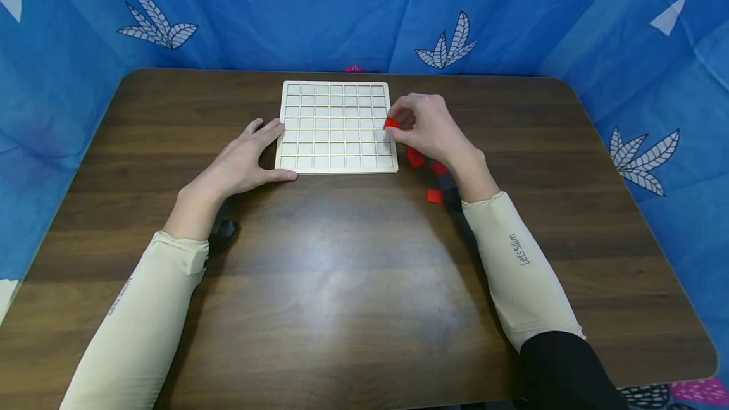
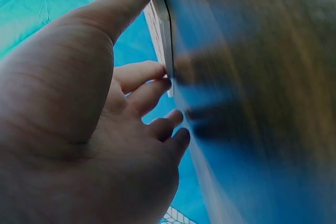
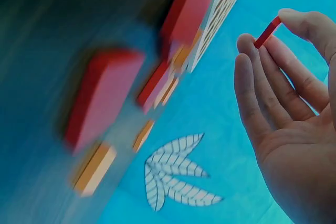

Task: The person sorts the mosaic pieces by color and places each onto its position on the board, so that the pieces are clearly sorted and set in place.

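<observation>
A pale gridded board (image 1: 336, 126) with raised lines lies at the far middle of the table. Beside its left edge, my left hand (image 1: 242, 160) touches it with extended fingers, the thumb at the near left corner; the left wrist view shows the fingertips against the board's side (image 2: 164, 30). My right hand (image 1: 429, 124) pinches a small red square tile (image 1: 390, 123) between thumb and fingers, just above the board's right edge. In the right wrist view that thin tile (image 3: 268, 32) is seen edge-on, held off the table.
Loose red tiles (image 1: 435, 196) lie right of the board, below my right forearm. Orange-sided pieces (image 3: 94, 169) are among them in the right wrist view, blurred. The brown table (image 1: 319, 283) is bordered by a blue patterned cloth (image 1: 273, 11).
</observation>
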Available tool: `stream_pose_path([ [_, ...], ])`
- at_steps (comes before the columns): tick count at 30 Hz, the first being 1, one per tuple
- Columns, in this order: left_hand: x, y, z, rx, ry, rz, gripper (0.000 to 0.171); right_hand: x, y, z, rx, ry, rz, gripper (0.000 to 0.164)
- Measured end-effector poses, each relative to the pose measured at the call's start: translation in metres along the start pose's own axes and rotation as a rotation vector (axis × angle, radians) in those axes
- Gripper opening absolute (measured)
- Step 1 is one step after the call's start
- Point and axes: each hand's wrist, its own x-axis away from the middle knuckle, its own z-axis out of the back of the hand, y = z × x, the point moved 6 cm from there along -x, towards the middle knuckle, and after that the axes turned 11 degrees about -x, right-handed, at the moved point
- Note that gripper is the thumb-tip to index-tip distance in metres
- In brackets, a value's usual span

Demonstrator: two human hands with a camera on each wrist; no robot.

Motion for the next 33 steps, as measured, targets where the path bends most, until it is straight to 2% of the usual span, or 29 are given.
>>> stream_pose_path([
  [13, 0.001, -0.004, 0.0, 0.016, -0.035, 0.024, 0.107, -0.039, -0.05, -0.042, -0.051, -0.025, 0.068, 0.024],
  [21, 0.0, -0.002, 0.001, 0.034, -0.04, 0.018, 0.105, -0.059, -0.082, -0.069, -0.03, -0.074, 0.104, 0.02],
  [25, -0.001, -0.002, 0.0, 0.034, -0.039, 0.016, 0.105, -0.066, -0.087, -0.082, -0.008, -0.101, 0.106, 0.019],
  [33, 0.0, -0.004, 0.002, 0.04, -0.037, 0.022, 0.104, -0.069, -0.084, -0.101, 0.006, -0.135, 0.104, 0.015],
])
